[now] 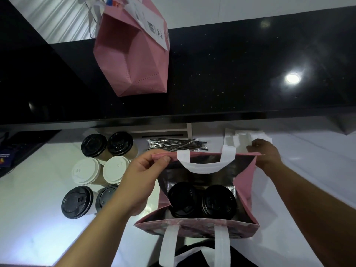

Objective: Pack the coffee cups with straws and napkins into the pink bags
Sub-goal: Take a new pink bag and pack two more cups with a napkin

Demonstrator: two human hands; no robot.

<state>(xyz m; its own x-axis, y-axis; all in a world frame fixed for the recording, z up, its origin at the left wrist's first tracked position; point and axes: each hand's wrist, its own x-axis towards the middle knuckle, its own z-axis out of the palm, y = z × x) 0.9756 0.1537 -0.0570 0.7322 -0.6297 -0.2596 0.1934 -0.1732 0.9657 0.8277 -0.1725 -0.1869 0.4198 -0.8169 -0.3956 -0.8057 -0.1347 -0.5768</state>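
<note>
2 pink bags [247, 182], 8 lidded cups [93, 145], 1 bundle of straws [176, 145], 1 napkin stack [244, 138], 2 hands [141, 175].

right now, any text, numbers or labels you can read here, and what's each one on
"366": on the white receipt stuck to the pink bag on the black counter.
QR code on that receipt: a code, no words; the small print beside it is too blurred to read.
Raised marks on the cup lids: unreadable.
Dark card at far left: print too blurred.
</note>
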